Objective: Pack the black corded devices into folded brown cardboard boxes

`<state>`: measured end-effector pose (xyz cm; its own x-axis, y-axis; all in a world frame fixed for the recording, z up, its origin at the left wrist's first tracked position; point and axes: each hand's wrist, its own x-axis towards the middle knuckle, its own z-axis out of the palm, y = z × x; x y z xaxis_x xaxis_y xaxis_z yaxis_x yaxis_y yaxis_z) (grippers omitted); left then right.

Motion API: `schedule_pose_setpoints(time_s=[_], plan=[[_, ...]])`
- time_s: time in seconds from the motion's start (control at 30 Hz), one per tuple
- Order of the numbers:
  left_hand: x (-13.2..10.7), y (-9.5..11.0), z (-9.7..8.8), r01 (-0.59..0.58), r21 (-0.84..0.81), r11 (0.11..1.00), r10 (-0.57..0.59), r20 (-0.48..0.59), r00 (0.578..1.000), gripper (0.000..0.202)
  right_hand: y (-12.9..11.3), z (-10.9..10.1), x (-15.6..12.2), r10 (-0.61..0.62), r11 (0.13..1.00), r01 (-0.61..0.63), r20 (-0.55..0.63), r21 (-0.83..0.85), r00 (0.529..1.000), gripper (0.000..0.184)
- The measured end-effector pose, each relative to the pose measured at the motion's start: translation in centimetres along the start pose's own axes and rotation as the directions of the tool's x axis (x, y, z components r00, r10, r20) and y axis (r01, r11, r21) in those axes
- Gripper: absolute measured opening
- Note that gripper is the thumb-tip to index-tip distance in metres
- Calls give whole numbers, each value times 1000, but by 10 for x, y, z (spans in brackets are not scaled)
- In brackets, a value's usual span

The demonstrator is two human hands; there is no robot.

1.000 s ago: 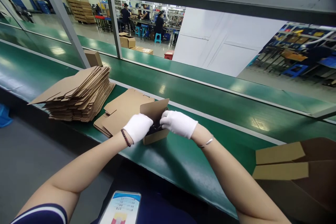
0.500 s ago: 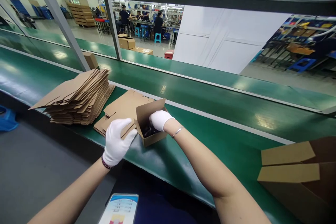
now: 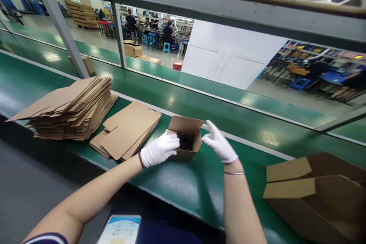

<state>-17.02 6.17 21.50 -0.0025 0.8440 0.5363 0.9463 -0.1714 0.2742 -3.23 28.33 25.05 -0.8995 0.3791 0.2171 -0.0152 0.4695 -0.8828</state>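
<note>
A small open cardboard box [image 3: 185, 133] stands on the green conveyor belt [image 3: 200, 183], its lid flap raised at the back. Something dark [image 3: 185, 143] lies inside it. My left hand [image 3: 160, 151], in a white glove, grips the box's near left edge. My right hand [image 3: 219, 143], also gloved, is just right of the box with fingers spread, fingertips at the lid flap's right edge. Whether they touch it is unclear.
A tall stack of flat carton blanks [image 3: 68, 108] and a thinner pile [image 3: 128, 131] lie left of the box. A large open carton [image 3: 317, 194] sits at the right. A phone [image 3: 120, 230] rests on my lap. Other people work at far tables [image 3: 148, 26].
The box has shifted right along the belt. My left hand returned from the air to grip the box's left side. My right hand came out of the box and opened beside it.
</note>
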Motion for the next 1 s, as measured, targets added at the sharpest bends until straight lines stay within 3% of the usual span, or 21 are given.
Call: schedule_pose_setpoints(time_s=[0.03,0.1,0.13,0.2,0.27,0.37,0.43,0.47,0.53,0.67,0.73,0.9,1.0], plan=[[8,-1,8,-21,-65,998,22,10,1000,17,13,0,-5,22,993,-24,23,111,999,65],[20,-1,26,17,-269,963,-27,-31,999,15,35,7,-12,11,974,9,-87,225,996,56],[23,1,35,71,-402,913,-113,-82,990,16,42,10,-16,-14,971,53,-166,232,986,46],[23,8,47,158,-626,764,-331,-170,928,31,50,9,-23,-87,976,133,-245,174,966,35],[20,17,48,186,-792,582,-514,-182,838,59,51,0,-33,-158,982,173,-173,73,972,36],[20,28,34,264,-910,319,-661,-14,750,98,42,-12,-44,-214,963,211,1,-168,977,43],[25,31,27,361,-895,264,-719,67,692,103,32,-13,-44,-243,897,255,77,-361,967,51],[28,31,26,395,-872,289,-743,56,667,96,27,-11,-42,-256,845,280,115,-455,960,54],[30,27,32,397,-817,418,-765,-81,639,72,20,-5,-37,-271,723,333,195,-605,943,52],[25,15,50,315,-689,652,-681,-351,642,25,15,2,-32,-279,528,394,284,-753,917,45],[19,10,52,292,-665,688,-642,-369,671,20,16,1,-33,-279,477,394,290,-786,916,45],[8,-6,48,187,-454,871,-397,-427,812,33,11,1,-37,-241,380,380,307,-843,921,48],[3,-17,52,150,-399,904,-335,-448,829,33,3,3,-38,-197,345,366,314,-864,929,49]])
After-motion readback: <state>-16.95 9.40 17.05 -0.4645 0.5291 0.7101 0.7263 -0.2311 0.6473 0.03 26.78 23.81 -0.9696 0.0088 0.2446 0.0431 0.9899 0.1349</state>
